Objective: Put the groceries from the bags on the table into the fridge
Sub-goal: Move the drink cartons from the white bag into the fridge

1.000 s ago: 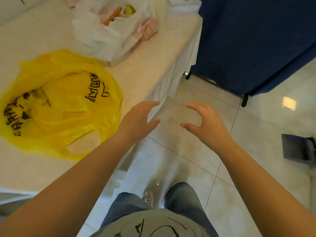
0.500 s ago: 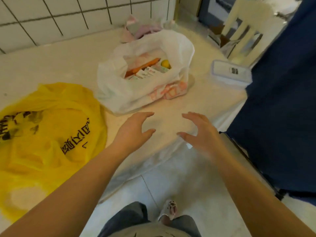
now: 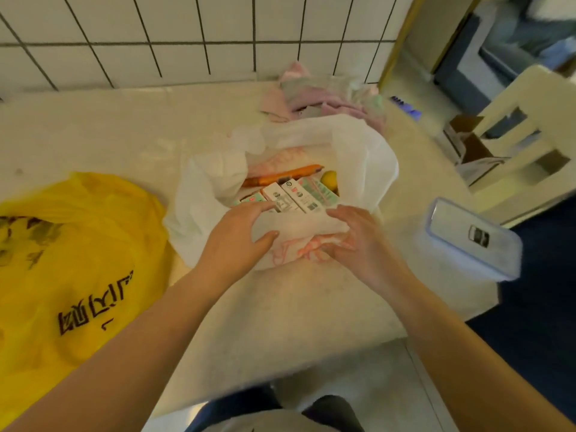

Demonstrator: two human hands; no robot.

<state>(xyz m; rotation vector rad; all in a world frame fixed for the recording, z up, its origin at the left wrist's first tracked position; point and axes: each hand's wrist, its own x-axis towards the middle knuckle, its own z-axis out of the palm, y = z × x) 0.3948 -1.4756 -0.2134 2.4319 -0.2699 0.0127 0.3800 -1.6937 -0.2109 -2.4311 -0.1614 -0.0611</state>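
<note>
A white plastic bag (image 3: 361,151) stands open on the pale table (image 3: 124,135). Inside it lie an orange carrot (image 3: 280,177), a yellow fruit (image 3: 329,178) and several white and green cartons (image 3: 296,196). My left hand (image 3: 233,244) holds the bag's near rim, fingers over the edge and thumb on the outside. Just to the right, my right hand (image 3: 355,241) grips the same near wall, its thumb on the pink print. A crumpled yellow bag (image 3: 78,244) with black lettering lies to the left; what it holds is hidden.
A clear lidded plastic box (image 3: 473,238) sits near the table's right edge. Pink cloth (image 3: 314,98) is bunched against the tiled wall behind the white bag. A white chair (image 3: 523,145) and an open cardboard box (image 3: 467,141) stand at right, above dark blue fabric (image 3: 545,322).
My view swung from the floor up to the table. Both hands moved forward from empty air over the table edge and took hold of the white bag's near rim.
</note>
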